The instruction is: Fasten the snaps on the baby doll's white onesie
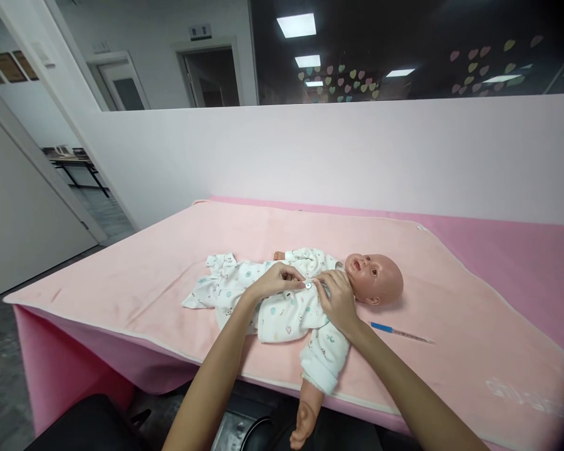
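Note:
A baby doll (380, 280) lies on its back, its head to the right and one arm hanging over the near edge. It wears a white printed shirt (282, 318) and matching trousers (202, 291). My left hand (276, 280) is closed in a pinch at the shirt's front opening, just left of a small round white snap button (308, 285). On the button's right side, my right hand (337, 295) pinches the cloth near the collar, its other fingers resting on the doll's chest. The fingertips partly hide the fabric edges.
Right of the doll lies a thin thermometer (399, 332) with a blue end. A pale pink blanket (155, 250) covers the table over a darker pink cloth (536, 263). Behind stands a white wall (357, 156) with a window above; a doorway opens at left.

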